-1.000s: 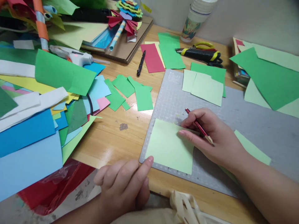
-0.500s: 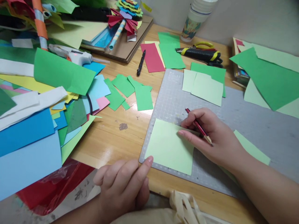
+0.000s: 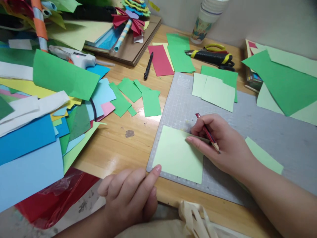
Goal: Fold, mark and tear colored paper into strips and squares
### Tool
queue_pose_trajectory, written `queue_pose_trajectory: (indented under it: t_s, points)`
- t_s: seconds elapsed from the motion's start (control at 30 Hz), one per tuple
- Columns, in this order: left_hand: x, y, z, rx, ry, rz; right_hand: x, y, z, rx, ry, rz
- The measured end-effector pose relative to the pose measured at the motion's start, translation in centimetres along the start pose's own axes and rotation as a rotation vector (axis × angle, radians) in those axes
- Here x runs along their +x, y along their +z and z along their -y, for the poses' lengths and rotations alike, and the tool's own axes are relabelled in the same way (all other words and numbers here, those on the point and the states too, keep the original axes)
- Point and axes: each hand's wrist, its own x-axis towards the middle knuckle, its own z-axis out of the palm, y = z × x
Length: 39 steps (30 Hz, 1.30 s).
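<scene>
The right hand (image 3: pixel 220 142) is partly closed. It has hold of a red pencil (image 3: pixel 210 135), and the sharp end points back toward the person. The thumb of this hand lies on the top right part of a pale green paper (image 3: pixel 177 155).

The left hand (image 3: pixel 131 191) is loosely curled and grips nothing that shows. Its pointing finger sticks out, and the tip is at the paper's bottom left corner.

The pale green paper lies flat near the left end of a gray mat (image 3: pixel 247 119), close to the edge of the wooden table (image 3: pixel 111 145). Behind it, more pale green pieces (image 3: pixel 219 92) lie at the back of the mat.

To the left of the mat are small green pieces (image 3: pixel 151 103). A black pen (image 3: pixel 148 66) lies just beside a red paper (image 3: pixel 161 60). Farther left is a big messy pile of colored paper (image 3: pixel 27 140), with a white glue gun (image 3: pixel 79 59) behind it.
</scene>
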Motion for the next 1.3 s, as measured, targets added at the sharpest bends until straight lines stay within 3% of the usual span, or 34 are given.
queue_pose_trajectory:
  t_s: [0.4, 0.57, 0.77, 1.07, 1.3]
  points:
    - [-0.2, 0.1, 0.2, 0.019, 0.018, 0.004, -0.1, 0.0, 0.1, -0.018, -0.019, -0.006]
    - [0.0, -0.5, -0.2, 0.067, -0.054, 0.05, -0.1, 0.1, 0.3, -0.027, 0.006, -0.001]
    - [1.2, -1.0, 0.7, 0.036, 0.206, 0.167, 0.0, 0.2, 0.4, -0.03, 0.027, -0.023]
    - [4.0, -1.0, 0.5, 0.006, 0.307, 0.239, 0.0, 0.2, 0.4, -0.018, 0.043, -0.035]
    - [3.7, -1.1, -0.8, 0.137, 0.37, 0.283, 0.2, 0.1, 0.3, 0.001, 0.048, -0.051]
